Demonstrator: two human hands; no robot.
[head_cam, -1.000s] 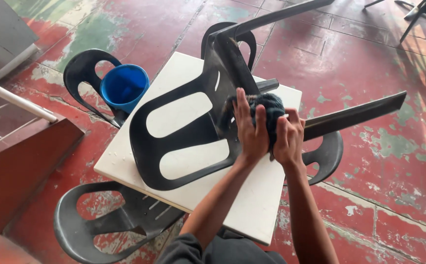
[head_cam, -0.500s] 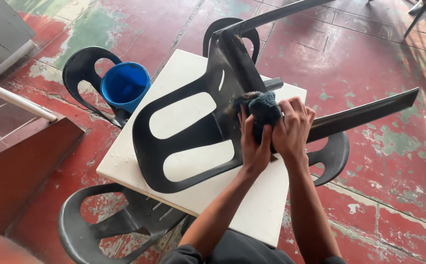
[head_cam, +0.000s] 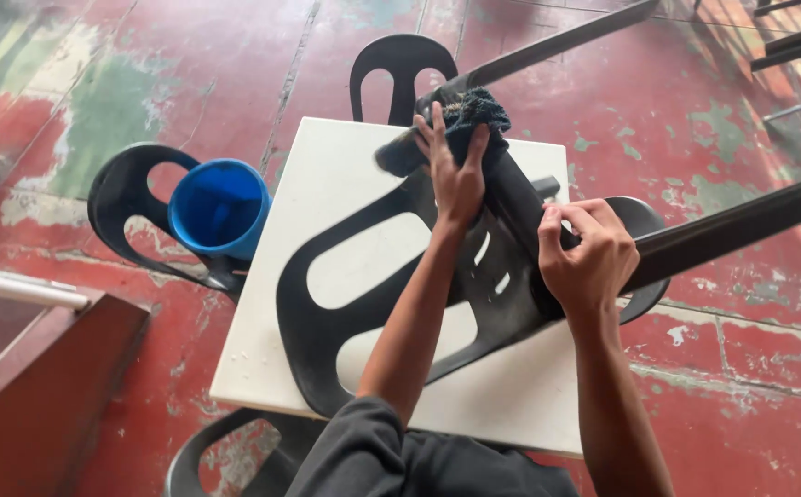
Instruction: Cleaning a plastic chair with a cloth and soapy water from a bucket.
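Note:
A black plastic chair (head_cam: 363, 276) lies tipped on a square white table (head_cam: 327, 175), its legs sticking out to the right. My left hand (head_cam: 455, 170) presses a dark blue-grey cloth (head_cam: 474, 115) against the far edge of the chair's seat, fingers spread over it. At the seat's near edge, by the base of a leg, my right hand (head_cam: 584, 253) grips the chair. Both forearms reach in from the bottom of the view.
A blue bucket (head_cam: 221, 207) sits on a black chair (head_cam: 129, 207) left of the table. More black chairs stand behind (head_cam: 400, 69), right (head_cam: 649, 267) and in front (head_cam: 225, 456) of it. A red ledge with a white rail (head_cam: 23, 290) is at left. The floor is worn red.
My left hand has slid with the cloth away from my right hand, up to the seat's far edge. The right hand has let go of the cloth and now grips the chair.

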